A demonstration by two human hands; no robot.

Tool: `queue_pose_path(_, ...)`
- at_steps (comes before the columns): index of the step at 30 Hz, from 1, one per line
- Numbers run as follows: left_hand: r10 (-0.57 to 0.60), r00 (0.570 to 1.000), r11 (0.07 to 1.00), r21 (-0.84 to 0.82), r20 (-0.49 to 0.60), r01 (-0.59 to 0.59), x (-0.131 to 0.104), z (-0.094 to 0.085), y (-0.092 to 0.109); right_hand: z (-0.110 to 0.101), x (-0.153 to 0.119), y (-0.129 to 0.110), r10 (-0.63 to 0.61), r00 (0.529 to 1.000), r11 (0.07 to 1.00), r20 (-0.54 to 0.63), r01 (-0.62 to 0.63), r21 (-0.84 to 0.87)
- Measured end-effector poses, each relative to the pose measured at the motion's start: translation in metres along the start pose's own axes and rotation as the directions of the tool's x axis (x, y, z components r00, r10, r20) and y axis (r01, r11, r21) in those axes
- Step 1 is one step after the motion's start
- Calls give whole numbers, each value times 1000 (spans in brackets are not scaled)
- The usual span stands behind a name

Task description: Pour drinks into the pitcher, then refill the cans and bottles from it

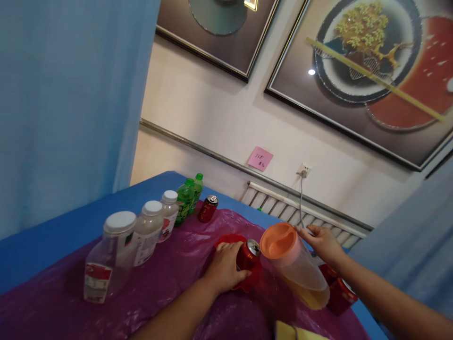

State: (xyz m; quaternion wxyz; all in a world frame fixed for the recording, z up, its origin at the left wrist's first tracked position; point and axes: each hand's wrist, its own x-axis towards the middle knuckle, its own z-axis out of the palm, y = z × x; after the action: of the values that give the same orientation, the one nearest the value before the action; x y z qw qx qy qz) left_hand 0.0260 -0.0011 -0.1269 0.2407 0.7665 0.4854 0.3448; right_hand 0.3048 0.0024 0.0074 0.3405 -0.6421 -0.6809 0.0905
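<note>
My left hand (224, 267) is wrapped round a red drink can (248, 255), which stands in a red plastic dish (231, 239). The can's top faces up, and its opening looks dark. Close on its right, my right hand (323, 243) grips a clear plastic pitcher (300, 274) by the handle side. The pitcher is tilted, with its orange lid (279, 241) leaning toward the can. Yellowish liquid lies low in the pitcher, and I see no stream leaving the lid. Whether lid and can touch, I cannot tell.
Clear white-capped bottles (118, 255), green bottles (185, 202) and another red can (208, 208) line the left side of the purple plastic sheet (166, 288). More red cans (341, 296) stand at right, behind the pitcher. A yellow cloth-like item (299, 332) lies at the front edge.
</note>
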Motion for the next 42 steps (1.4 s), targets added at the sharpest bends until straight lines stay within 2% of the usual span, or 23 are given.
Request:
queue_pose_path(13, -3, 1000, 1000, -5, 1, 3, 0, 1, -2, 0, 0, -2, -33, 999, 999, -29, 33, -17)
queue_pose_path(24, 10, 1000, 1000, -6, -9, -10, 0, 2, -3, 0, -1, -3, 19, 1000, 1000, 12, -19, 4)
queue_pose_path(34, 8, 1000, 1000, -11, -5, -8, -1, 2, -2, 2, 0, -1, -22, 1000, 1000, -18, 22, 1)
queue_pose_path(42, 10, 1000, 1000, -15, -17, -10, 0, 3, -3, 0, -2, -6, 11, 1000, 1000, -2, -11, 10)
